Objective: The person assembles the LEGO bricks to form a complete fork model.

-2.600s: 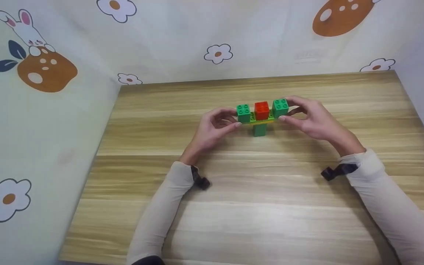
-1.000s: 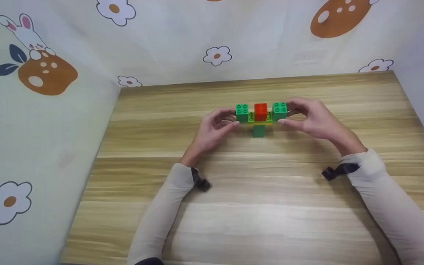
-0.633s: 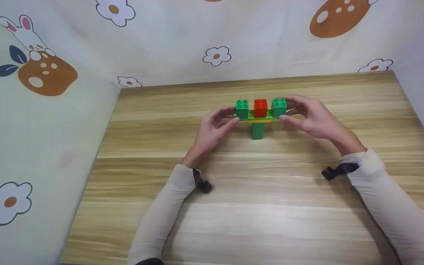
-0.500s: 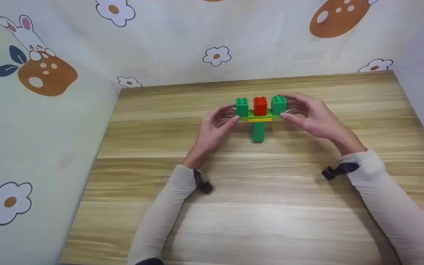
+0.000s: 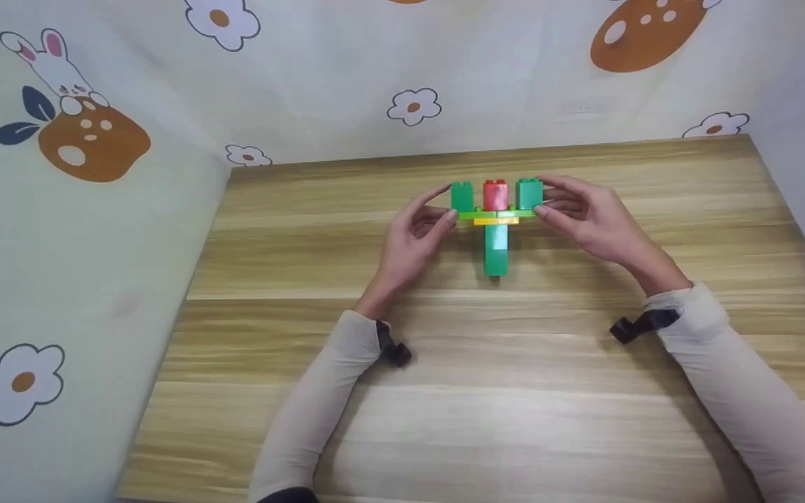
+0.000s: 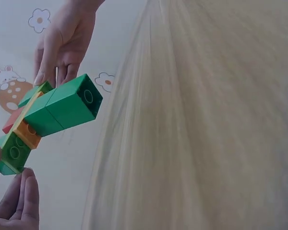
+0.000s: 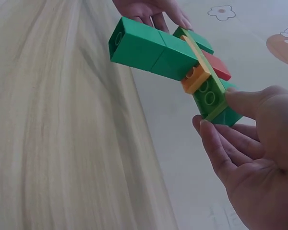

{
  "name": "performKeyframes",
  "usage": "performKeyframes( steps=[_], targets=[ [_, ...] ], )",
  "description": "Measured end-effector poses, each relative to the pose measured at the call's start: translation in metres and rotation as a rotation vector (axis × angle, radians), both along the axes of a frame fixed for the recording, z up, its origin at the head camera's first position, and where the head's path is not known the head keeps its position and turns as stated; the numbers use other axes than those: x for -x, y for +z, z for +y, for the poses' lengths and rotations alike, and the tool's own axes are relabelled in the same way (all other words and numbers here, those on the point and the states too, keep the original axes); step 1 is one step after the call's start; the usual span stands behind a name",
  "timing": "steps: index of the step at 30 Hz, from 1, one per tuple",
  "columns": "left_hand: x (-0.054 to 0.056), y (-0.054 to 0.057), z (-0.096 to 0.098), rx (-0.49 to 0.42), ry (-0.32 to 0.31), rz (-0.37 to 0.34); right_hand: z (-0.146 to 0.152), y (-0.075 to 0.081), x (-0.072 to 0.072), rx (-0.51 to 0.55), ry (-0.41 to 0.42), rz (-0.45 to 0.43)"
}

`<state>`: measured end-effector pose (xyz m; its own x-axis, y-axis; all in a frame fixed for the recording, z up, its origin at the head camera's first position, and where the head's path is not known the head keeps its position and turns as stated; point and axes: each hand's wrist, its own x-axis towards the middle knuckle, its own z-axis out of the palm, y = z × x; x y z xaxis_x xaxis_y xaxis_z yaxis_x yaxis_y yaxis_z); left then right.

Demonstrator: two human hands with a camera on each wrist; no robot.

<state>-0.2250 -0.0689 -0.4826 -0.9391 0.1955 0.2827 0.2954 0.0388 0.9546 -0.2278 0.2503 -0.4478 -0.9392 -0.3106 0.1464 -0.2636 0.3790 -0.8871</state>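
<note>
Between both hands is a toy brick assembly, held up with its stem over the table. Its stem is two stacked green bricks, seen from below in both wrist views. Above them lie a yellow plate and a light green plate. On top stand a red brick in the middle and a green brick at each end. My left hand pinches the left end around its green brick. My right hand pinches the right green brick between thumb and fingers.
The wood-grain table spreads out beneath the hands. A pale wall covering with printed flowers and a rabbit borders it at the back and left. Black straps sit at the cuffs of both sleeves.
The assembly has tilted back toward the wall, so its front faces and the whole stem show now instead of mostly stud tops. Both hands have kept their hold.
</note>
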Motion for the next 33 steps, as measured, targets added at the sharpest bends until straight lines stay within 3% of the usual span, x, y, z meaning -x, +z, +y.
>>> performKeyframes(
  steps=[8,18,33],
  targets=[
    [0.002,-0.004,0.001,0.112,0.036,-0.011,-0.002,-0.006,0.001,-0.018,-0.084,-0.061],
    [0.0,-0.008,-0.001,0.182,0.046,-0.089,-0.005,-0.012,0.001,-0.009,-0.103,-0.128],
    [0.001,-0.012,-0.003,0.202,-0.029,-0.147,-0.004,-0.023,0.006,-0.062,-0.097,-0.143]
  ],
)
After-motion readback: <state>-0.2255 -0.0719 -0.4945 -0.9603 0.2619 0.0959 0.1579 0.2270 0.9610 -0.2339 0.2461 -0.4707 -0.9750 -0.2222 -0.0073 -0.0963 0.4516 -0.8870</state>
